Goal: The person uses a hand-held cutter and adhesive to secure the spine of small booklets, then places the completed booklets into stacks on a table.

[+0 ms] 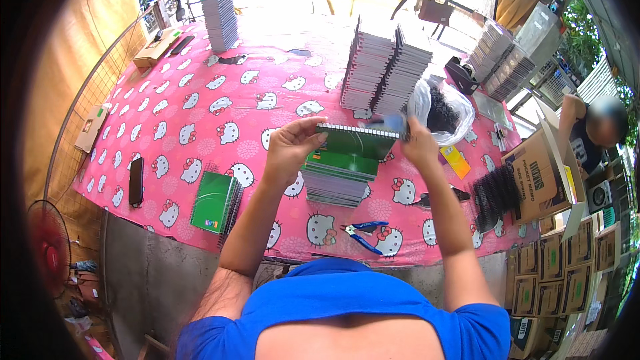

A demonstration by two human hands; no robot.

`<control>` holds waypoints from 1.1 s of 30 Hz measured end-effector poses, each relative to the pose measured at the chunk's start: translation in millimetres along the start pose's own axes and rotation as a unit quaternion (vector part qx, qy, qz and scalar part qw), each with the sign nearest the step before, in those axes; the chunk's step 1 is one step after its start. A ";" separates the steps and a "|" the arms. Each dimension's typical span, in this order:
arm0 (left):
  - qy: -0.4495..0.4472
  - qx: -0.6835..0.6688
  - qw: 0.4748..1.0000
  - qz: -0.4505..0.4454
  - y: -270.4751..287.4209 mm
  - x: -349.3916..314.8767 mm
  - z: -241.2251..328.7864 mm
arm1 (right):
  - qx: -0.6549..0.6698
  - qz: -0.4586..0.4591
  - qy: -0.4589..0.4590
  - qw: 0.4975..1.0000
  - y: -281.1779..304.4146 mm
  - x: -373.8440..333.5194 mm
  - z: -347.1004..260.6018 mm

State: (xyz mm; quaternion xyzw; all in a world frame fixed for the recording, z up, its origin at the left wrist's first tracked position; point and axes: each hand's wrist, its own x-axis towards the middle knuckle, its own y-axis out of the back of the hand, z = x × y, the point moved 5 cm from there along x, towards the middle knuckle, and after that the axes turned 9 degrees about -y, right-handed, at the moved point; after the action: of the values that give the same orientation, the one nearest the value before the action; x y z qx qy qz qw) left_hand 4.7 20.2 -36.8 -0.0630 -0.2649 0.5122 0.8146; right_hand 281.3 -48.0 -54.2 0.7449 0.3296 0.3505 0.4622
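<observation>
My left hand [292, 150] pinches the left end of a green notebook [357, 143], whose top edge carries a row of binding holes or loops. Beneath it rises a stack of green-covered notebooks [337, 190]. At the notebook's right end, my right hand [420, 143] is closed around a blurred bluish and dark thing [390, 122] that I cannot make out. Blue-handled pliers [365, 237] lie on the table in front of me. Left of my left forearm sits a small pile of green notebooks with black spirals [217, 203].
Tall notebook stacks [367, 70] stand beyond my hands, beside a plastic bag of black coils [440, 113]. Black spiral bindings [493, 193] lie near an open cardboard box [540, 177] at right. A phone [136, 182] rests at left. Another person [587, 127] is at far right.
</observation>
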 end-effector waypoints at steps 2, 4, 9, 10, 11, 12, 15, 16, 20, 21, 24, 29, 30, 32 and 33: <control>0.008 -0.019 1.000 -0.020 -13.9 4.1 1.1 | -0.071 0.005 -0.047 0.996 -50.1 -22.4 63.5; -0.117 -0.003 0.992 -0.041 -30.4 7.2 12.3 | -0.054 -0.065 -0.053 0.995 -89.4 -57.0 97.3; -0.374 0.279 0.880 -0.094 -49.6 -39.2 59.2 | 0.012 -0.009 0.064 0.998 -56.5 -155.5 39.2; -0.361 0.303 0.874 -0.114 -46.1 -46.8 44.6 | 0.074 -0.033 0.110 0.991 -56.9 -178.6 26.9; -0.350 0.324 0.868 -0.138 -44.4 -54.5 29.5 | 0.059 -0.050 0.126 0.989 -65.4 -204.8 11.8; -0.254 0.315 0.905 -0.129 -40.1 -59.5 10.4 | 0.043 -0.063 0.138 0.987 -72.0 -223.5 2.0; -0.314 0.310 0.892 -0.095 -42.0 -66.8 7.0 | 0.047 -0.113 0.121 0.985 -91.4 -235.1 19.8; -0.311 0.321 0.891 -0.077 -39.5 -68.2 9.5 | 0.146 -0.173 0.046 0.973 -77.5 -224.0 15.5; -0.305 0.310 0.898 -0.072 -40.4 -68.8 18.9 | 0.324 0.005 0.101 0.941 34.2 -190.3 -43.8; -0.304 0.307 0.899 -0.069 -41.6 -70.7 20.3 | 0.298 0.040 0.124 0.946 53.1 -184.8 -57.2; -0.304 0.296 0.904 -0.061 -46.1 -70.6 20.5 | 0.234 0.068 0.150 0.958 61.8 -183.2 -71.1; -0.313 0.295 0.900 -0.068 -44.6 -75.4 23.8 | 0.421 -0.131 0.039 0.897 46.1 -178.3 -60.0; -0.316 0.292 0.900 -0.067 -45.0 -76.3 23.5 | 0.375 -0.076 0.066 0.921 51.8 -178.6 -61.4; -0.319 0.287 0.901 -0.066 -42.9 -79.1 21.8 | 0.278 0.032 0.118 0.953 61.5 -185.0 -70.0; -0.322 0.287 0.900 -0.061 -42.1 -78.6 21.7 | 0.227 0.086 0.142 0.960 65.9 -187.9 -73.7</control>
State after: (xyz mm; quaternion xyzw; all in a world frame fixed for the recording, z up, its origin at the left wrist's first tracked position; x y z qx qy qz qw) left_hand 1.3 -71.3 -31.4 0.3579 -0.3573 0.5077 0.6975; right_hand 130.4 -190.8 -10.3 0.7981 0.3975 0.4074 0.1974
